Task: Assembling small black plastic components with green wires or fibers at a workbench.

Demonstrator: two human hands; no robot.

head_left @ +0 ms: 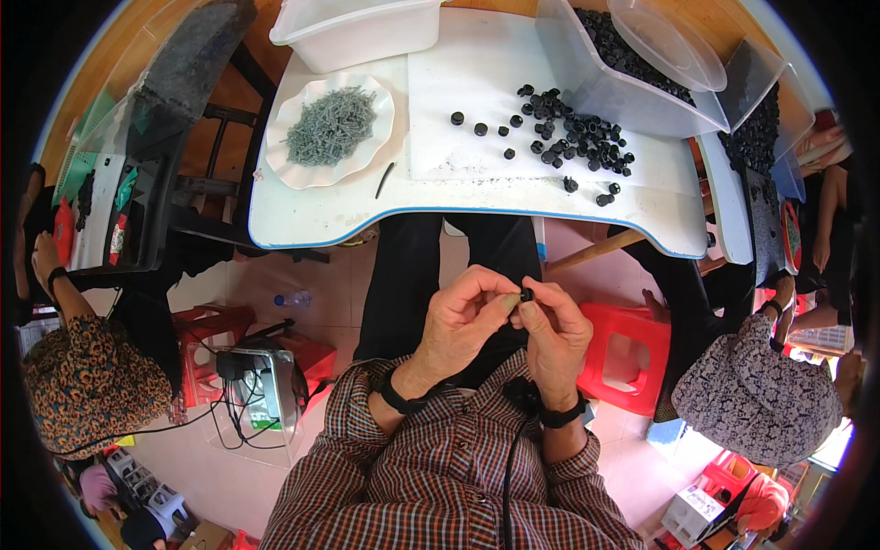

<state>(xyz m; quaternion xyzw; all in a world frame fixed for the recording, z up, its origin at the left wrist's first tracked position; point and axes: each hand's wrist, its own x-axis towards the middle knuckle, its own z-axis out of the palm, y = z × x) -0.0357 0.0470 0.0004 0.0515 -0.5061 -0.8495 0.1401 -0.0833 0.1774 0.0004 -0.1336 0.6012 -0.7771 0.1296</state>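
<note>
My right hand (556, 335) pinches a small black cylindrical part (526, 294) between thumb and fingertips, in front of my chest and short of the table edge. Against it comes my left hand (458, 321), thumb and fingers pressed together; whatever lies in that pinch is too small to make out. On the table (431, 203), a pile of similar black parts (577, 137) is spread over a white sheet (449, 82). Left of them, a scalloped white plate (330, 178) bears a heap of small grey screw-like pieces (330, 126). A thin black strip (384, 181) lies near the plate.
A white tub (367, 41) stands at the far left of the table. At the far right, a clear bin (632, 105) holds more black parts, with a clear lid (674, 46) on top. Red stools (623, 390) flank me. People sit on both sides; a bottle (293, 299) lies on the floor.
</note>
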